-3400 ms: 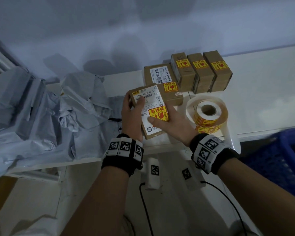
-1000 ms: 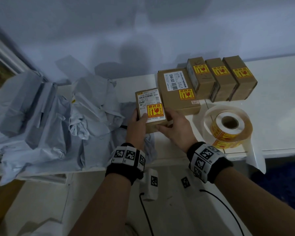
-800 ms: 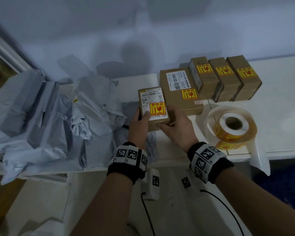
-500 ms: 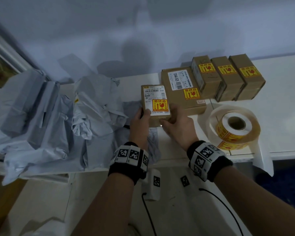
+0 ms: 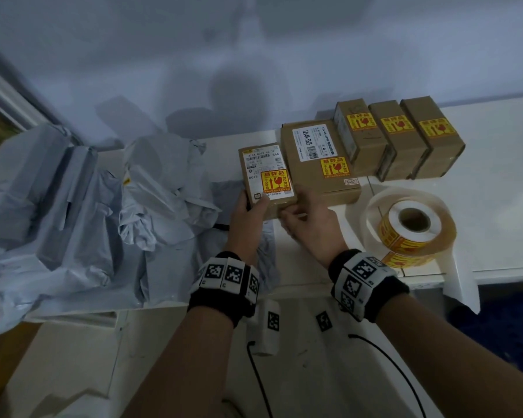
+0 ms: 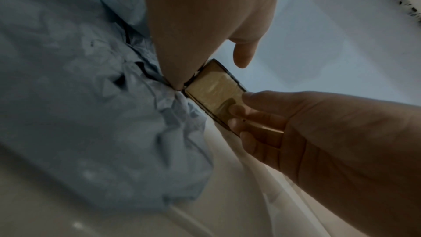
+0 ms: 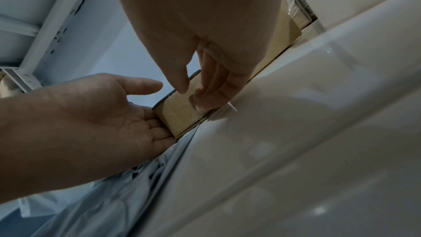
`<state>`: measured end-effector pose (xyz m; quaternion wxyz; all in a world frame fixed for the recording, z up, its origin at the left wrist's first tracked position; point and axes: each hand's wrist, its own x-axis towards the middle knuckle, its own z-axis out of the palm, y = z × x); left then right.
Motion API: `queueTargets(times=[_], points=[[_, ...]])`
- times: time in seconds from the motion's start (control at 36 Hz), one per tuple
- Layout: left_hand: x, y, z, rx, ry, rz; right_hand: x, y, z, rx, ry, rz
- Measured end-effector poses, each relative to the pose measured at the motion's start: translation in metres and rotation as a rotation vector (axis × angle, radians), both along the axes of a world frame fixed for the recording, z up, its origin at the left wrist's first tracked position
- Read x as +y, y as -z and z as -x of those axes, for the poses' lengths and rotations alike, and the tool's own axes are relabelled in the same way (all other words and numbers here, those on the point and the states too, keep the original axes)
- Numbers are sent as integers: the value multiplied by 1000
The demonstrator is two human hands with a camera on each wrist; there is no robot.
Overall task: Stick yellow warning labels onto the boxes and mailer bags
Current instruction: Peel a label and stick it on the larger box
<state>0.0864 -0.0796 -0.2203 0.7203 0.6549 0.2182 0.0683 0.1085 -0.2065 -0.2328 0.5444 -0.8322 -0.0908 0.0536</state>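
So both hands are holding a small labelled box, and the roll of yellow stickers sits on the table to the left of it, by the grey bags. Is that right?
Not quite. The roll of yellow stickers sits to the right of the small box, not by the grey bags, which lie on the left. The head view shows this. The rest holds: the left hand and right hand both hold that labelled box.

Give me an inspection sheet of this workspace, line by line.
Surface: white tabletop, bare at right.
Job's things: five brown cardboard boxes with yellow warning labels; the nearest small box held; roll of yellow labels at right; grey mailer bags piled left, labels not visible.
Clutter: nothing seen.
Hands: left hand and right hand grip the small box's near end.
Cables: black cable on the floor.
Surroundings: pale wall behind.
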Motion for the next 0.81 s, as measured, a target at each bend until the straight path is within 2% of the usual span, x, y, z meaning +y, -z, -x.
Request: queueTargets(times=[0.31,0.81], points=[[-2,3,-1,-32,-59,-21,-3,-1,1,6,-17,2],[-16,-12,3,33,55,-94,-16,1,-1,46,20,-34]])
